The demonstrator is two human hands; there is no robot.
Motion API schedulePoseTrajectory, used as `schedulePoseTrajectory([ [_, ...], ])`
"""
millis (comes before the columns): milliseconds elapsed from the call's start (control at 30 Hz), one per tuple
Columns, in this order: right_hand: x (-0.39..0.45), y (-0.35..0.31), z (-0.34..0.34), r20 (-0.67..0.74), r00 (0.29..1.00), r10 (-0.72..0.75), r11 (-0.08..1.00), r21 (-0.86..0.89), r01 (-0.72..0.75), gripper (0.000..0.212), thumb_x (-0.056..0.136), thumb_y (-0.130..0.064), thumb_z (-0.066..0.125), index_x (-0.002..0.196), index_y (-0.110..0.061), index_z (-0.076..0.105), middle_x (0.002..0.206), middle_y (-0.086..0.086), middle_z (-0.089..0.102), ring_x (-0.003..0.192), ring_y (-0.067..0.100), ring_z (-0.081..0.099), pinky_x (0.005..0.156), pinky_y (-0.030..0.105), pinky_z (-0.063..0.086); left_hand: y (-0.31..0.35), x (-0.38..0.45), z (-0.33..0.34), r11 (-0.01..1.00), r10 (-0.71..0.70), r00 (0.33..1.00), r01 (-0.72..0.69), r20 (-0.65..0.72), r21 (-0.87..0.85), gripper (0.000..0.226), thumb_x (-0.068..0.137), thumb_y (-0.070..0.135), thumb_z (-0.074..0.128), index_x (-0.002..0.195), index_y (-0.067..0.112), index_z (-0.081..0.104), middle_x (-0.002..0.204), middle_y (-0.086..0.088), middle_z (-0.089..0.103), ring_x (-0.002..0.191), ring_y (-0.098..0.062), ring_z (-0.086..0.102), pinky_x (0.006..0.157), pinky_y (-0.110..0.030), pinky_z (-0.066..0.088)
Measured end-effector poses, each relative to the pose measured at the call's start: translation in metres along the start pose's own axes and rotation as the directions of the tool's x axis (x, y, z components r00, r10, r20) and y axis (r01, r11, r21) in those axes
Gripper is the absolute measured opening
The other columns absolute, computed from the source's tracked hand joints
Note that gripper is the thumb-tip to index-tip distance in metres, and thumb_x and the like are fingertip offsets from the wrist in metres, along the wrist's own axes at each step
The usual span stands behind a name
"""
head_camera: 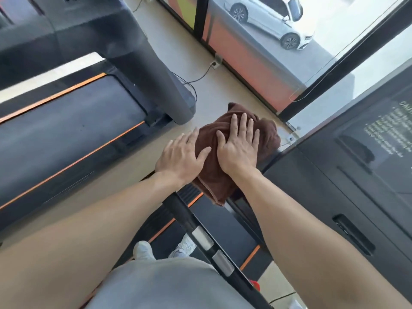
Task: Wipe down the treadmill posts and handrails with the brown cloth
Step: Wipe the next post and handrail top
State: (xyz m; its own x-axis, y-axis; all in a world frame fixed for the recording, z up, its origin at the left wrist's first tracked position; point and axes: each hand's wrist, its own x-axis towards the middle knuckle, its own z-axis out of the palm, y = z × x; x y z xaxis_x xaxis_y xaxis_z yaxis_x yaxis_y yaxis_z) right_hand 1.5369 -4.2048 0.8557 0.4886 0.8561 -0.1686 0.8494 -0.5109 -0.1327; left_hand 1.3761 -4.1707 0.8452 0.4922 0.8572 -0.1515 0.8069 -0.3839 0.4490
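Brown cloth draped over handrail, left hand and right hand — both flat, fingers straight — pressing it

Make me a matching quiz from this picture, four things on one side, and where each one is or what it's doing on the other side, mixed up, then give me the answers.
Things:
1. brown cloth
2. right hand
3. white car
4. handrail

Places or states:
A. outside, beyond the window glass
B. bunched under both hands
C. flat on the cloth, fingers spread
D. black bar with two silver pads, running toward the person's body

Pairs: 1-B, 2-C, 3-A, 4-D
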Motion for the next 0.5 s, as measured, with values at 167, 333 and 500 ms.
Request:
schedulePoseTrajectory([
  [167, 0.025, -0.006, -0.003, -0.051, 0.999, -0.008, 1.000, 0.012, 0.009, 0.070, 0.104, -0.057, 0.015, 0.166, -0.025, 0.012, 0.174, 0.001, -0.006, 0.159, 0.022, -0.013, 0.127, 0.049, -0.009, -0.001, -0.003, -0.008, 0.938, -0.075, 0.987, 0.022, -0.141, -0.345, 0.064, 0.102, 0.059, 0.033, 0.156, 0.025, 0.035, 0.157, 0.002, 0.045, 0.146, -0.018, 0.037, 0.119, -0.040, 0.031],
  [333, 0.016, -0.018, 0.002, -0.087, 0.993, -0.079, 0.996, 0.033, 0.082, 0.066, 0.103, -0.055, 0.020, 0.162, -0.026, 0.028, 0.174, 0.001, 0.006, 0.159, 0.025, -0.013, 0.127, 0.051, -0.009, -0.006, -0.006, -0.009, 0.845, -0.167, 0.954, 0.009, -0.247, -0.535, 0.058, 0.104, 0.052, 0.036, 0.152, 0.020, 0.041, 0.154, 0.004, 0.048, 0.143, -0.011, 0.038, 0.114, -0.025, 0.027],
  [500, -0.014, -0.040, 0.008, -0.066, 0.972, -0.227, 0.972, 0.048, 0.231, 0.063, 0.104, -0.053, 0.021, 0.153, -0.022, 0.045, 0.170, 0.001, 0.023, 0.159, 0.025, -0.013, 0.127, 0.049, -0.013, -0.009, -0.004, -0.010, 0.768, -0.216, 0.940, -0.004, -0.264, -0.641, 0.066, 0.098, 0.060, 0.031, 0.148, 0.020, 0.047, 0.150, 0.005, 0.051, 0.141, -0.010, 0.041, 0.115, -0.025, 0.028],
])
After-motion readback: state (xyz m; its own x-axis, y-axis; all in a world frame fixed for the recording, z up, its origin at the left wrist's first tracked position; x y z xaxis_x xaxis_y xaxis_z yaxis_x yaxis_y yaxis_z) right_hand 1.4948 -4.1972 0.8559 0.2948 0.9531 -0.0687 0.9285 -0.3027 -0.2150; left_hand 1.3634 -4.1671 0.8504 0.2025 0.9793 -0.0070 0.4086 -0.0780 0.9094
